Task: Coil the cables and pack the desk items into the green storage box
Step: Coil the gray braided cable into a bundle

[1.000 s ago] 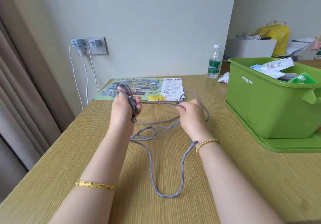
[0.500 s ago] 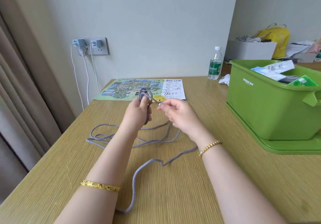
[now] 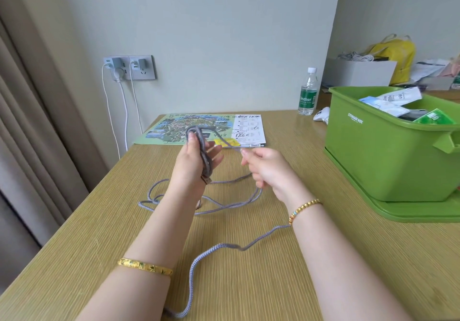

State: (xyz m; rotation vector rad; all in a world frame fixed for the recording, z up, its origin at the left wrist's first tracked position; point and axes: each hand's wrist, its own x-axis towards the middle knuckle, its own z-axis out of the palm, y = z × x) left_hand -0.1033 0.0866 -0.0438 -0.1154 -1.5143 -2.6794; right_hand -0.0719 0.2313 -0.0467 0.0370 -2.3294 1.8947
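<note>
The grey cable (image 3: pixel 219 211) is lying in two parts: a small bundle of loops standing roughly upright in the left hand (image 3: pixel 196 161), and a long loose tail trailing over the desk (image 3: pixel 311 258). The left hand's fingers are closing loosely round the bundle, thumb pressing on its top, with the metal plug (image 3: pixel 206 179) hanging out just below the palm. From the top of the bundle a short straight run of cable is stretching rightward to the right hand (image 3: pixel 267 168), whose thumb and forefinger are pinching it while the other fingers are curling in.

This short run is what the next wrap is turning on, I judge: it is lying almost level between the two hands, so the right hand is the one placed to carry it over and round the upright loops. Below the right hand the slack is dropping to the desk, curling in tangled bends toward the left (just under the left forearm), then passing beneath the right wrist and sweeping toward the near edge. Much of the length is waiting uncoiled, so the coiling is looking perhaps a third done.

Further out, the green box (image 3: pixel 378 158) is sitting well apart to the right, already holding some packets. A map sheet (image 3: pixel 174 124) is lying beyond the hands.
</note>
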